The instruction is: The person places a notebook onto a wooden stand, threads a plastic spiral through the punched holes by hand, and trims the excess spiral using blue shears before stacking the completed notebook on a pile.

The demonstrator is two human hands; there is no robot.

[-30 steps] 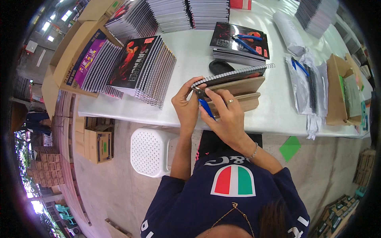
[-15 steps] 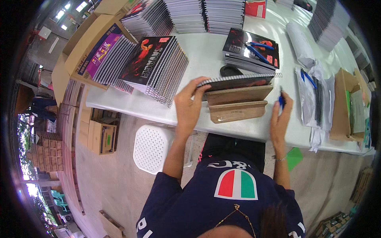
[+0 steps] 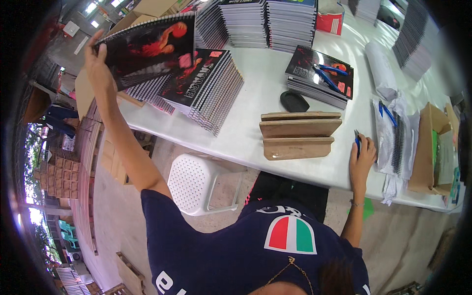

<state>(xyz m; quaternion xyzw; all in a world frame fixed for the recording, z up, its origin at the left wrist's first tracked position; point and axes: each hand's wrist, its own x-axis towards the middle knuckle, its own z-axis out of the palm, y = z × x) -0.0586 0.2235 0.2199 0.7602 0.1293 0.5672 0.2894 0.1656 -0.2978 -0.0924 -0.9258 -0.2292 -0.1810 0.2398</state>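
Observation:
High at the left, my left hand [image 3: 101, 69] is closed on the edge of a black spiral notebook [image 3: 147, 49] with a red figure on its cover. It hangs over a stack of spiral notebooks [image 3: 204, 91] and hides part of it. My right hand [image 3: 364, 156] rests low on the table's right side, its fingers wrapped round blue-handled cutting pliers [image 3: 357, 139] with the jaws pointing away. Between the hands stands a slotted wooden holder [image 3: 297, 130] without a notebook in it. Behind the holder lies a black oval object [image 3: 294, 102].
A second pair of blue pliers [image 3: 330, 74] lies on a short notebook pile [image 3: 314, 93]. Tall notebook stacks [image 3: 292, 24] line the back. At the right are a white wrapped roll [image 3: 381, 71], black coils on white wrapping [image 3: 399, 140] and a cardboard box [image 3: 424, 152]. A white stool [image 3: 189, 182] stands below.
My left hand has lifted the notebook out of the wooden holder and carried it left, up over the stacks. My right hand, with the pliers, has moved slightly right and down toward the table.

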